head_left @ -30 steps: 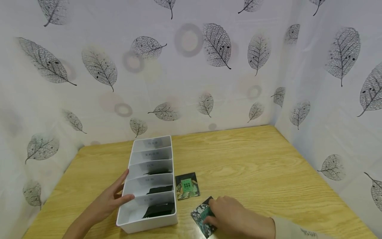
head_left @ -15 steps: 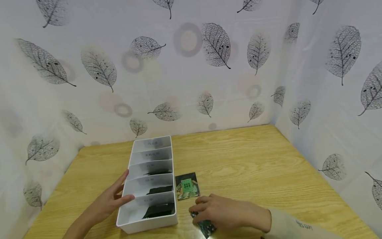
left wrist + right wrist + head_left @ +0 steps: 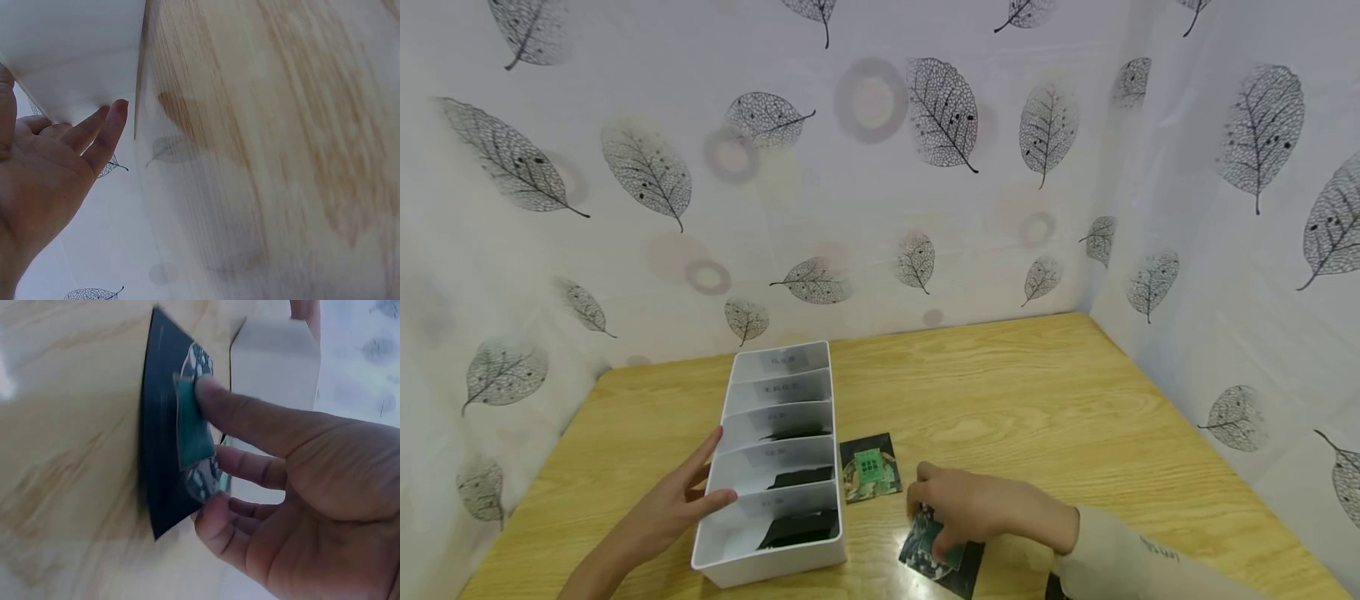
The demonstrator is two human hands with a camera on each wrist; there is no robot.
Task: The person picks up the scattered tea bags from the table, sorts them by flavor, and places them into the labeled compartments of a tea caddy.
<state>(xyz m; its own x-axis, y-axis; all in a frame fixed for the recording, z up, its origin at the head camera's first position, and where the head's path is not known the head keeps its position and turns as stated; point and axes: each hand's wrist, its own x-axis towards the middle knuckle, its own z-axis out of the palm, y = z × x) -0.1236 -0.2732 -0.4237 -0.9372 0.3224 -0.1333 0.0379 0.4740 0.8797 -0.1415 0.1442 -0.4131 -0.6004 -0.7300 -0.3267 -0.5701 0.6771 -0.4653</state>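
My right hand (image 3: 962, 504) pinches a flat dark tea sachet (image 3: 928, 546) with a teal label and white flower print. In the right wrist view the thumb presses on the label of the sachet (image 3: 159, 437), which stands tilted with fingers behind it. My left hand (image 3: 681, 500) rests at the left side of a long white divided box (image 3: 775, 565), thumb over the rim. Its straight fingers (image 3: 112, 128) touch the box's outer wall in the left wrist view. Black sachets (image 3: 805, 527) lie in the nearer compartments; each divider bears a printed label.
Another tea sachet (image 3: 871, 468), with a green label, lies flat on the wooden table (image 3: 1000, 400) close to the box's right side. A small dark thing (image 3: 1055, 587) shows below the right sleeve. Leaf-patterned cloth (image 3: 865, 192) hangs behind and at both sides.
My right hand reached over the flower-print sachet, then drew it to the right and turned it; the sachet now shows between its fingers and thumb. My left hand and the box stayed put.
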